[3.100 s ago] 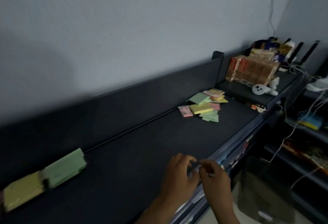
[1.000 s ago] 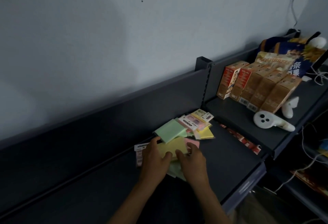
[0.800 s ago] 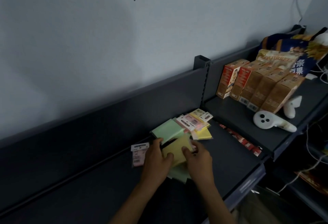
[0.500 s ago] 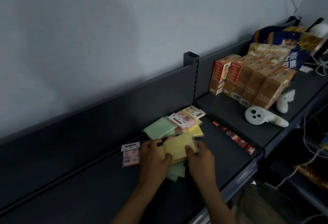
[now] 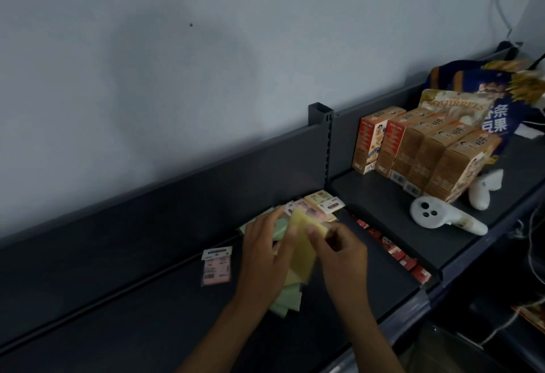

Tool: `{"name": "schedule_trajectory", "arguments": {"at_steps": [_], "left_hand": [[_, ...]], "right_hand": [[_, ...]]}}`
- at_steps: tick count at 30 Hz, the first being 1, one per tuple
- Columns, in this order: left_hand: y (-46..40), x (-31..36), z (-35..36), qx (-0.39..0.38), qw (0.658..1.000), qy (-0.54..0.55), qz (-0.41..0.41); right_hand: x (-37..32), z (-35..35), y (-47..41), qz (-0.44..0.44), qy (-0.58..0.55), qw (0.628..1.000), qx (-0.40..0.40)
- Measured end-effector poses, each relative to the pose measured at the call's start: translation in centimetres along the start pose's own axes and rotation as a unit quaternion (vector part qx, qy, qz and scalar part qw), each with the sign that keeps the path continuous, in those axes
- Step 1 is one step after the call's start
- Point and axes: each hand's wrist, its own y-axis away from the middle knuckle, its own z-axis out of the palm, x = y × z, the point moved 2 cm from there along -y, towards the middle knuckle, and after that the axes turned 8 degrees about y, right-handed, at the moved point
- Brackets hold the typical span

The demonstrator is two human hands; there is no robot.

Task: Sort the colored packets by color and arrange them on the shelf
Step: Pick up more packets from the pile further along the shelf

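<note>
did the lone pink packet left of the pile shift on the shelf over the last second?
No. The pink packet lies flat at the same offset from the shelf's back groove and the upright post; its drift in frame comes from head motion.

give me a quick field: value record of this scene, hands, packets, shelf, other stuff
left hand: on the yellow packet, from the left
right hand: pinching the yellow packet's upper right edge
yellow packet: lifted, tilted, between both hands
pink packet: flat, alone, left of the hands
mixed pile: behind the hands, near the upright post
green packets: partly under the hands
shelf: dark, mostly bare at left
orange boxes: upright row, right section
white controller: in front of the boxes
</note>
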Motion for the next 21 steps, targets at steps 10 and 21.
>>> {"name": "schedule_trajectory", "arguments": {"at_steps": [10, 21], "left_hand": [[0.1, 0.2, -1.0, 0.024, 1.0, -0.011, -0.008], [4.6, -3.7, -5.7, 0.227, 0.96, 0.073, -0.148]], "right_hand": [[0.3, 1.2, -0.9, -0.02, 0.022, 0.994, -0.103], [2.9, 5.8, 1.8, 0.053, -0.028, 0.97, -0.234]]}}
